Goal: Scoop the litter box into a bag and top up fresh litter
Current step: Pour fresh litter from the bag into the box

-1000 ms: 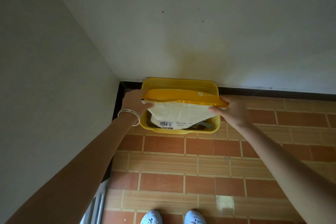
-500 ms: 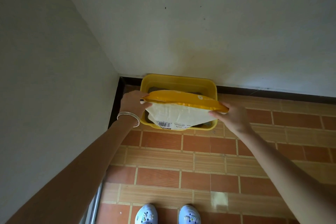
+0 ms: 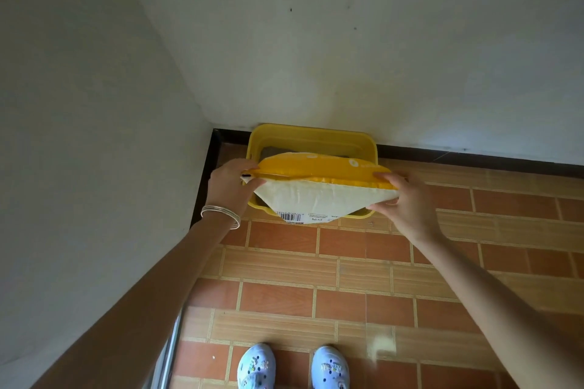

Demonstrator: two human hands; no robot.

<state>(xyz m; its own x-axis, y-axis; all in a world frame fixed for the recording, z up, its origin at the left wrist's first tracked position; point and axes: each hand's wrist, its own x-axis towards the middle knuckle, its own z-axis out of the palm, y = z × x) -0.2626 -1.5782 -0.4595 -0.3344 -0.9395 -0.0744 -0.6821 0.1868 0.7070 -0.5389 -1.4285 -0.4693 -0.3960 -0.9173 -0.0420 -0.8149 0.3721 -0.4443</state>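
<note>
A yellow litter box (image 3: 311, 135) stands on the floor in the corner, against the back wall. Above it I hold a yellow and white litter bag (image 3: 319, 196) level across the box, its barcode end hanging toward me. My left hand (image 3: 232, 188) grips the bag's left end, a silver bangle on that wrist. My right hand (image 3: 403, 200) grips the right end. A strip of grey litter (image 3: 275, 151) shows in the back of the box; the bag hides what else lies inside.
White walls close the left side and the back. The floor is orange and tan tile (image 3: 316, 271). My two light blue shoes (image 3: 294, 366) stand at the bottom edge. A metal rail (image 3: 167, 354) runs along the left wall at floor level.
The bag has come up and flattened, covering more of the box's front half. Both hands have kept their grip on its ends. The view has pulled back a little.
</note>
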